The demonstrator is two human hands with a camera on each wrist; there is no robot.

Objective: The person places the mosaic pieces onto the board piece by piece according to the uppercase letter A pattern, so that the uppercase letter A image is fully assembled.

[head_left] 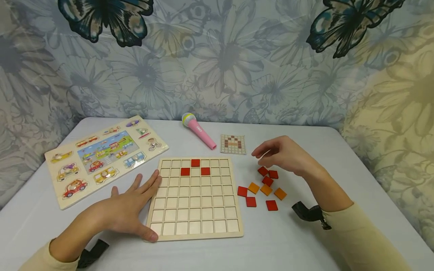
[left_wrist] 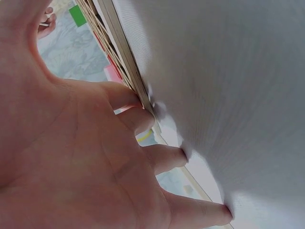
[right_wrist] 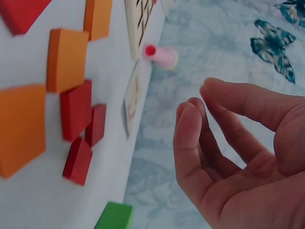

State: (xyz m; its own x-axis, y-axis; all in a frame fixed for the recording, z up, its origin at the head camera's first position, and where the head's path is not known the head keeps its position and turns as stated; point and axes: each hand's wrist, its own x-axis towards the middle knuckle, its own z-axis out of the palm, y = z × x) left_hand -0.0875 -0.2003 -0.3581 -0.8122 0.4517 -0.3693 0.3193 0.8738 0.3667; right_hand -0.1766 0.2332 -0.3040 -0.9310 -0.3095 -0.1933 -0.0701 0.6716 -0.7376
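Observation:
A wooden grid board (head_left: 192,236) lies on the table with three red tiles (head_left: 195,163) set in its upper cells. My left hand (head_left: 127,207) rests along the board's left edge, fingers spread, thumb at the lower left corner; in the left wrist view its fingertips touch the tabletop and board side. Above the loose tiles hovers my right hand (head_left: 281,150), fingers softly bent and nothing between them. Several loose red tiles (head_left: 251,202) and three orange tiles (head_left: 280,194) lie right of the board. A small pattern card (head_left: 233,144) sits behind them.
A vehicle puzzle board (head_left: 112,184) lies at the left, partly behind my left hand. A pink toy microphone (head_left: 202,133) lies behind the grid board. In the right wrist view a green block (right_wrist: 114,217) shows at the bottom. A floral cloth backdrop (head_left: 217,67) hangs behind the table.

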